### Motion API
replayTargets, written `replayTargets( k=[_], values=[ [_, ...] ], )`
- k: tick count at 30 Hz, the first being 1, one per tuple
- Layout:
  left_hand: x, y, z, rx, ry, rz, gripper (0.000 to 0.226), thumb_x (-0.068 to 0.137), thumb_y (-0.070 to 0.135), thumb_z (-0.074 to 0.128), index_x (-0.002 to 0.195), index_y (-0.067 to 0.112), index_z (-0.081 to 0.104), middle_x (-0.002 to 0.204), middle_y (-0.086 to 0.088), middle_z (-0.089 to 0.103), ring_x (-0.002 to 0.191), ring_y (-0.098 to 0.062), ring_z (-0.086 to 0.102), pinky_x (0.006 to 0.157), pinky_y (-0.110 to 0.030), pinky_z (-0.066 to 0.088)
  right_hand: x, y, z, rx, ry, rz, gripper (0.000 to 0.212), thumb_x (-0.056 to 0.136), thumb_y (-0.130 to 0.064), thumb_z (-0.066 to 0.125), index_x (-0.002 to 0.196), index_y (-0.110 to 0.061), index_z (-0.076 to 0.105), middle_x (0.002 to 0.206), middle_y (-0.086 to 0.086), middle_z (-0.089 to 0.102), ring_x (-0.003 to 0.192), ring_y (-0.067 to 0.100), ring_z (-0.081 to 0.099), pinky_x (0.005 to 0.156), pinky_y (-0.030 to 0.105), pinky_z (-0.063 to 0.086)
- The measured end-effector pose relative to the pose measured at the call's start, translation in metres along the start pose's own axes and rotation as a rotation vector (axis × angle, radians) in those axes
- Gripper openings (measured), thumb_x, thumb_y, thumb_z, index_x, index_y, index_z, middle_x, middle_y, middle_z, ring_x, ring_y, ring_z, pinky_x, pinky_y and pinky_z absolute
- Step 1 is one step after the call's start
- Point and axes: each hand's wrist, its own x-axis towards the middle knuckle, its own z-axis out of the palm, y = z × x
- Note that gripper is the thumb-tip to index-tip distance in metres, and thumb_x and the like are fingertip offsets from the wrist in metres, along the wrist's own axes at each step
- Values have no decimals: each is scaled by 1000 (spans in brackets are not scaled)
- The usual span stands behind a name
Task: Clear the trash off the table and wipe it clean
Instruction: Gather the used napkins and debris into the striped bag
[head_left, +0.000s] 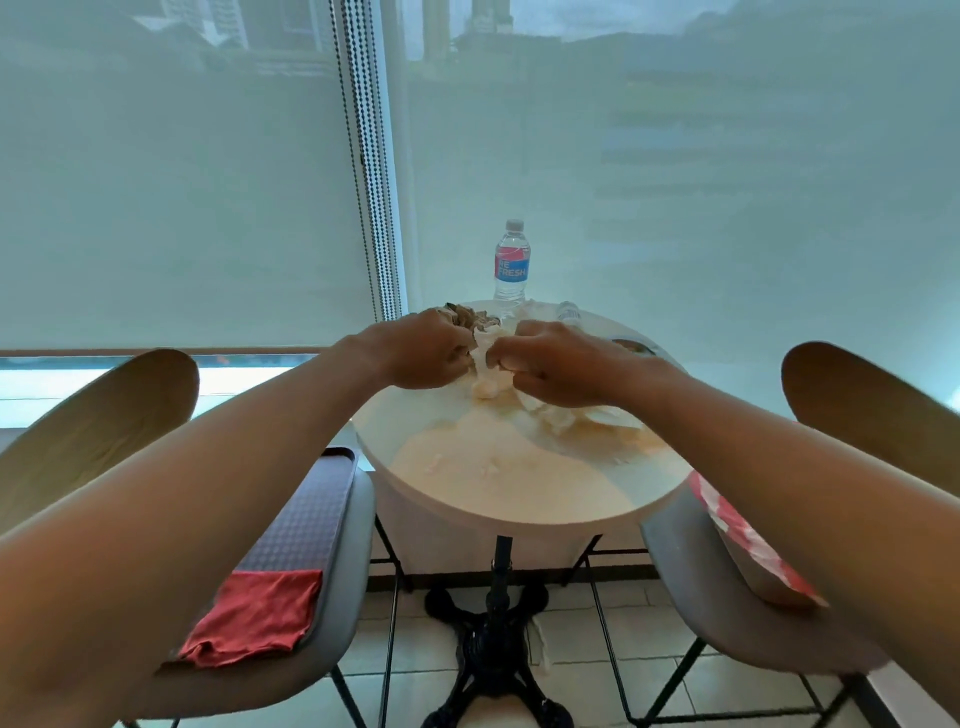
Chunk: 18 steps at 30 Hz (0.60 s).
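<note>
A small round white table (498, 499) stands in front of me with crumpled white paper trash (556, 415) piled at its far middle. My left hand (421, 353) is closed on a wad of white and brown crumpled paper (470, 319). My right hand (561, 364) is closed on white crumpled paper (488, 358) between the two hands. An upright water bottle (511, 265) with a pink and blue label stands at the far edge. A second small clear bottle (569, 312) lies just behind my right hand. Small white scraps (488, 467) lie on the near tabletop.
The chair on the left holds a dark tray (311, 514) with a red cloth (254, 616) at its near end. On the chair to the right lies a red and white patterned bag (748, 540). A window with lowered blinds is behind the table.
</note>
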Motion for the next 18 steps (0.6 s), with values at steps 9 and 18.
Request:
replayTargets(
  k=[9,18],
  values=[
    [38,38,-11,45,86,77,23,80,31,59,64,27,43,69,0,57,62,-25,57,58,-33,50,-54,24,-27,-83,130,183,23,95,-19,46,113,-28,58,99,-1,49,76,24,52,69,36,45],
    [111,123,-5,26,229,274,16,87,30,60,76,20,54,76,3,53,66,-25,58,60,-32,49,-138,93,-43,-91,173,406,22,89,-26,53,110,-30,59,94,3,50,72,30,57,70,43,55]
  ],
)
